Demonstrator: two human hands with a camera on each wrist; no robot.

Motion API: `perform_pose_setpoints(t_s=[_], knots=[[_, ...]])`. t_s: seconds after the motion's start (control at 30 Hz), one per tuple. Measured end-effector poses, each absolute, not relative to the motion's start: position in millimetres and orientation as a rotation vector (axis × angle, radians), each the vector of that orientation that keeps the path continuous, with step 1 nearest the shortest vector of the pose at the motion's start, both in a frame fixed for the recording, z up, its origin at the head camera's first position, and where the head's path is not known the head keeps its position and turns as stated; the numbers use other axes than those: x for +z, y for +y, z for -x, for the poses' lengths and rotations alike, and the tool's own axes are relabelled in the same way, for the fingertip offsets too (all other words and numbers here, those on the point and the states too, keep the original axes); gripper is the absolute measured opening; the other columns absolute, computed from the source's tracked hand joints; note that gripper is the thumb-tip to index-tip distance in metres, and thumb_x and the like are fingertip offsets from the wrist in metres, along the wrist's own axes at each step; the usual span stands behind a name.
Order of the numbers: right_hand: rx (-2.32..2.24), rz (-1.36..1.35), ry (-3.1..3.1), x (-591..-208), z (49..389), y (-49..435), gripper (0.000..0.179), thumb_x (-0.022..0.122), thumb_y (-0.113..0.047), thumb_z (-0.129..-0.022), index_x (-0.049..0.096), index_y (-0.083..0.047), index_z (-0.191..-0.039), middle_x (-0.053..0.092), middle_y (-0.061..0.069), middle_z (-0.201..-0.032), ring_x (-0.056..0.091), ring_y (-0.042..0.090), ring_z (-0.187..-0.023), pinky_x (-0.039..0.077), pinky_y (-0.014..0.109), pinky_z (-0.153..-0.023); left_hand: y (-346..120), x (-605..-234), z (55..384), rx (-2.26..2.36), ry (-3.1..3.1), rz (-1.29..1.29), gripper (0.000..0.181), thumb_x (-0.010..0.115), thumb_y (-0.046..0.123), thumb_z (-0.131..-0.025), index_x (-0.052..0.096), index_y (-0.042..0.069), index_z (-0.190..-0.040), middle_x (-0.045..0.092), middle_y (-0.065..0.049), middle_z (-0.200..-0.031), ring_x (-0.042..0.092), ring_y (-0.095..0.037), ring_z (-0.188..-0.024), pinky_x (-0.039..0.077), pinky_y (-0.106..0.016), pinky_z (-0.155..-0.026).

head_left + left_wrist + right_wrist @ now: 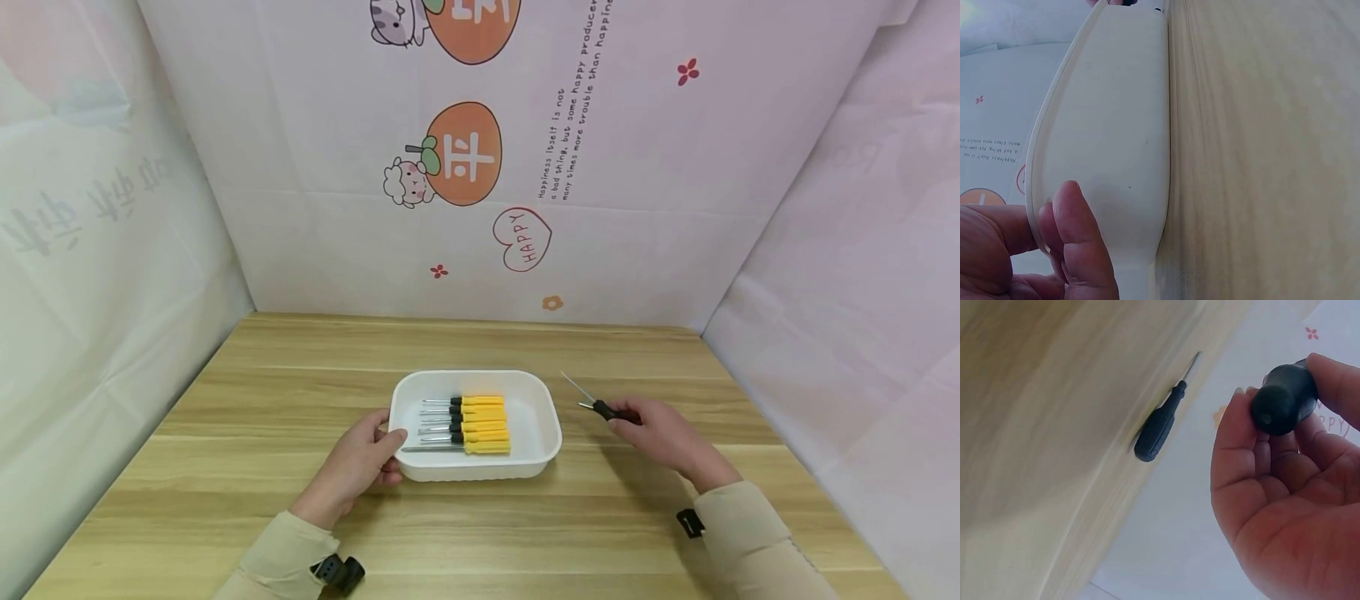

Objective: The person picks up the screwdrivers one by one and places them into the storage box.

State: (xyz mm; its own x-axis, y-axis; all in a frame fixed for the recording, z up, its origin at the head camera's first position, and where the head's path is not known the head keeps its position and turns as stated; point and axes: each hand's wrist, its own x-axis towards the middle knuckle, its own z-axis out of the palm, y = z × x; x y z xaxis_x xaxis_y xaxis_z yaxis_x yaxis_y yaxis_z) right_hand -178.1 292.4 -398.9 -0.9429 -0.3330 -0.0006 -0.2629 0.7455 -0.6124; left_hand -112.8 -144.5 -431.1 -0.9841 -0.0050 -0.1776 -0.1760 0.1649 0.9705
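A white plastic box (528, 469) rests on the wooden table, holding a row of screwdrivers (483, 425) with yellow handles, several with black collars, their metal shafts pointing left. My left hand (367, 458) grips the box's left end, thumb over the rim and fingers against the outer wall (1110, 125). To the right of the box, my right hand (663, 433) holds a black-handled screwdriver (1282, 403) between thumb and fingers, its handle end facing the wrist camera. A second black screwdriver (1159, 425) lies on the table beside that hand, largely overlapped by the held one in the head view.
The wooden table (480, 533) runs back to a white printed cloth (637, 250). Similar cloths hang along the left (112, 317) and right sides. Dark straps (337, 572) with small devices sit at both sleeve cuffs.
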Motion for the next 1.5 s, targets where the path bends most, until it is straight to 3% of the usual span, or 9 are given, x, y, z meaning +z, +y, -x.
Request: perform_pose_setpoints(t_s=[0.17, 0.5, 0.83, 1.1, 1.37, 1.5], knots=[[-1.055, 0.458, 2.759, -392.2, 176.9, 288.5, 0.035, 0.064, -0.026, -0.105, 0.067, -0.003, -0.130, 0.070, 0.011, -0.119, 0.061, 0.018, -0.099, 0.054, 0.030, -0.082, -144.6, -431.5, 112.8, 1.940, 2.293, 0.179, 0.053, 0.060, 0.016, -0.105, 0.044, 0.003, -0.154, 0.056, -0.015, -0.102, 0.059, -0.019, -0.075, 0.061, -0.029, -0.061], [-1.172, 0.438, 2.598, -383.5, 179.5, 279.6, 0.049, 0.061, -0.037, -0.106, 0.061, -0.003, -0.141, 0.066, 0.015, -0.134, 0.062, 0.025, -0.119, 0.053, 0.041, -0.099, -144.5, -431.4, 112.4, 1.934, 2.300, 0.174, 0.053, 0.059, 0.016, -0.105, 0.044, 0.002, -0.154, 0.057, -0.017, -0.103, 0.059, -0.020, -0.075, 0.062, -0.029, -0.061], [-1.244, 0.529, 2.485, -378.0, 185.3, 265.1, 0.045, 0.059, -0.034, -0.107, 0.062, -0.002, -0.139, 0.065, 0.019, -0.131, 0.060, 0.024, -0.111, 0.052, 0.036, -0.097, -144.3, -432.0, 112.5, 1.945, 2.295, 0.177, 0.051, 0.060, 0.016, -0.105, 0.046, 0.002, -0.152, 0.056, -0.016, -0.101, 0.060, -0.019, -0.075, 0.061, -0.029, -0.061], [-1.255, 0.538, 2.455, -371.1, 187.9, 244.3, 0.048, 0.060, -0.035, -0.107, 0.060, -0.006, -0.145, 0.063, 0.018, -0.140, 0.060, 0.024, -0.120, 0.053, 0.039, -0.102, -143.9, -431.4, 112.5, 1.943, 2.296, 0.173, 0.051, 0.059, 0.015, -0.105, 0.045, 0.001, -0.153, 0.056, -0.016, -0.101, 0.060, -0.019, -0.075, 0.062, -0.029, -0.061], [-1.265, 0.576, 2.394, -362.6, 188.5, 220.7, 0.046, 0.059, -0.030, -0.108, 0.060, -0.001, -0.143, 0.068, 0.020, -0.126, 0.063, 0.024, -0.105, 0.056, 0.032, -0.092, -144.3, -431.2, 112.1, 1.949, 2.295, 0.173, 0.051, 0.059, 0.015, -0.105, 0.046, 0.002, -0.152, 0.057, -0.015, -0.099, 0.060, -0.019, -0.073, 0.061, -0.030, -0.060], [-1.264, 0.589, 2.367, -362.2, 191.2, 211.2, 0.045, 0.059, -0.028, -0.108, 0.060, 0.002, -0.142, 0.068, 0.021, -0.124, 0.064, 0.026, -0.105, 0.057, 0.031, -0.091, -144.7, -431.9, 112.4, 1.954, 2.292, 0.177, 0.050, 0.060, 0.015, -0.105, 0.047, 0.002, -0.152, 0.057, -0.016, -0.099, 0.060, -0.019, -0.073, 0.062, -0.030, -0.060]])
